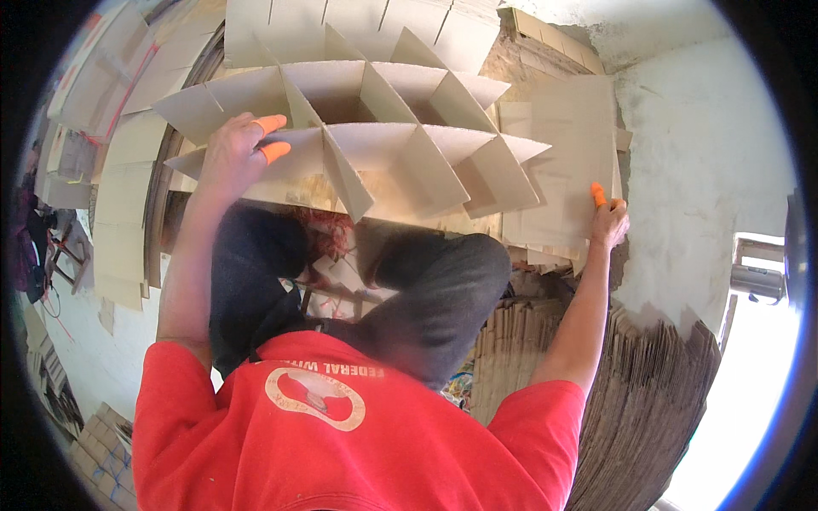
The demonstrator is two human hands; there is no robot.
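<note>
A cardboard divider (375, 146) of interlocked strips stands on edge in front of me, its cells facing up. My left hand (234, 155) is at the left part of its near long strip, with orange covers on thumb and finger, one on each side of the strip's top edge. To the right lies a flat cardboard sheet (558, 153). My right hand (610, 223) is closed on the sheet's lower right edge, an orange-covered digit lying on top; its other fingers are partly hidden.
Slotted cardboard pieces (366, 30) lie beyond the divider. More cardboard stacks (128, 200) stand at the left. Below my right arm is a large pile of cardboard sheets (639, 409). A pale wall (694, 162) bounds the right side. My bent knees are under the work surface's near edge.
</note>
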